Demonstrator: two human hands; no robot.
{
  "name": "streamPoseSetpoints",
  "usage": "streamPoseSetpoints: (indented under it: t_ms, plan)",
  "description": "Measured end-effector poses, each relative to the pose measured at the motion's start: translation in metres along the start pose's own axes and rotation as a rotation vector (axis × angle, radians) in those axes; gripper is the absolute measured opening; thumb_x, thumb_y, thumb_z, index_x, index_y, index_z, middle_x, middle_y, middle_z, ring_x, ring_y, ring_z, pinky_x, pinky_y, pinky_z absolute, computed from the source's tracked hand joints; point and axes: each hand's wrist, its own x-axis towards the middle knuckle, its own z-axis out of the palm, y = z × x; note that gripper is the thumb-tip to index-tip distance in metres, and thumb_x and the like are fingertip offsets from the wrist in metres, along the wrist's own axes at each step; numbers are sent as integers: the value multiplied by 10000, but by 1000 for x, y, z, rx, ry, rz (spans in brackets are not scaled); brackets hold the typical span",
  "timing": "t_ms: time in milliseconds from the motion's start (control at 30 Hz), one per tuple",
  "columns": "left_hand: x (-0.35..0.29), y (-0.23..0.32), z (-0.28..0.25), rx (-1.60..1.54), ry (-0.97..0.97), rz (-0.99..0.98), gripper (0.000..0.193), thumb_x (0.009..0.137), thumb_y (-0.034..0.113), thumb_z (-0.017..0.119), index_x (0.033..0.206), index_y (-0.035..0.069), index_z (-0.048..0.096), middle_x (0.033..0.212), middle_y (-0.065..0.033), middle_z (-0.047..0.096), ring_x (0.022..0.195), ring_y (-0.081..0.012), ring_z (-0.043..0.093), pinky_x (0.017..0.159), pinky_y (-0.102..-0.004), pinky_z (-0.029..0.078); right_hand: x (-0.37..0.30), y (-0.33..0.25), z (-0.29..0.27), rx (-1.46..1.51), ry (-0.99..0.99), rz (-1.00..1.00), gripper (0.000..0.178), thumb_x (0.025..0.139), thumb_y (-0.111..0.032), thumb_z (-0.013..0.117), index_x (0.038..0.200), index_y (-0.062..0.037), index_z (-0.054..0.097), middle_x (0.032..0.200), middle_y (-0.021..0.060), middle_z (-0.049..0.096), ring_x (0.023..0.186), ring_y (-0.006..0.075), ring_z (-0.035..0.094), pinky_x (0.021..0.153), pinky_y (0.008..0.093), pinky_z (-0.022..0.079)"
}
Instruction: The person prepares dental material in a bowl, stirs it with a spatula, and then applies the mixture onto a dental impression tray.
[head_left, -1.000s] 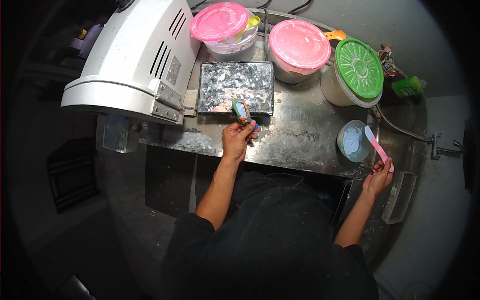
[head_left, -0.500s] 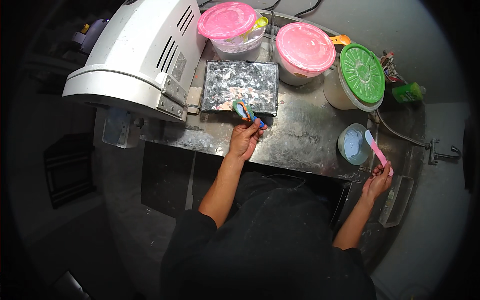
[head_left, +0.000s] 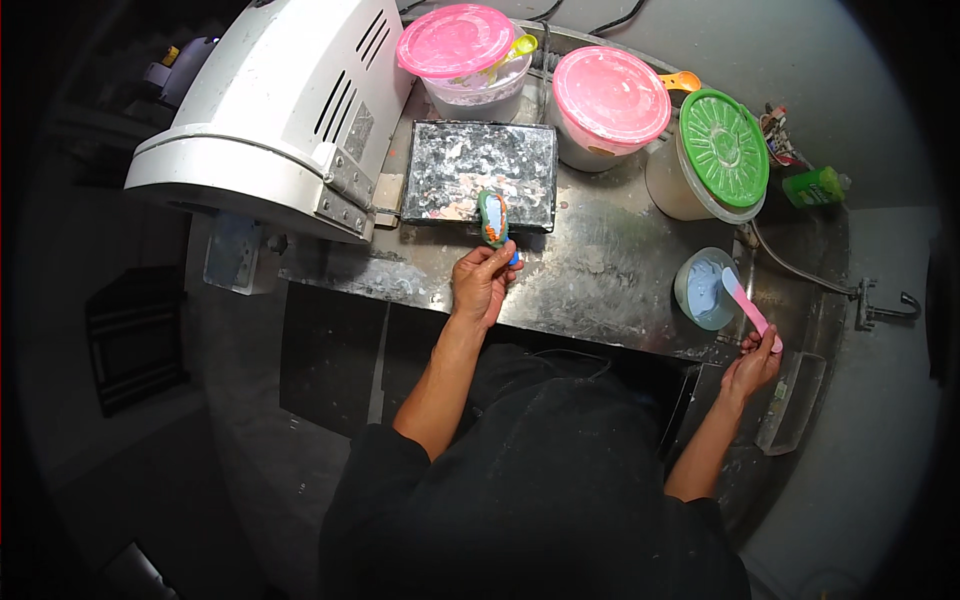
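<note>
My left hand is closed on the blue handle of a dental impression tray. Green and orange impression material lines the tray, with pale blue plaster in its hollow. The tray is over the front edge of a black box whose top is spattered with dried plaster; whether they touch I cannot tell. My right hand grips a pink spatula, its coated tip over the rim of a mixing bowl. Wet pale blue plaster lies inside that bowl.
A white machine stands at the left. Behind the box are two pink-lidded tubs and a green-lidded tub. A sink basin, with a tap, lies to the right. The metal counter ends just before my body.
The tray in my left hand has turned more upright, its hollow showing more. My right hand has brought the spatula's tip left and down, from beside the bowl to its rim.
</note>
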Motion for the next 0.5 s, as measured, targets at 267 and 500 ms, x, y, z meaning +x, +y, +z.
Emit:
streamPoseSetpoints:
  t_ms: [267, 500]
  plan:
    - [-3, 8, 15, 156, 89, 81, 147, 847, 62, 750, 766, 45, 628, 753, -79, 677, 656, -153, 674, 516, -228, 468, -5, 3, 3, -69, -29, -21, 192, 967, -241, 633, 943, -52, 609, 694, 10, 577, 564, 65, 491, 516, 194, 368]
    - [-4, 18, 22, 244, 141, 124, 169, 814, 37, 769, 720, 19, 631, 658, -91, 650, 570, -144, 661, 440, -207, 444, -6, 2, 1, -109, -34, -36, 178, 969, -222, 631, 962, -44, 617, 705, 8, 581, 584, 61, 505, 518, 196, 391]
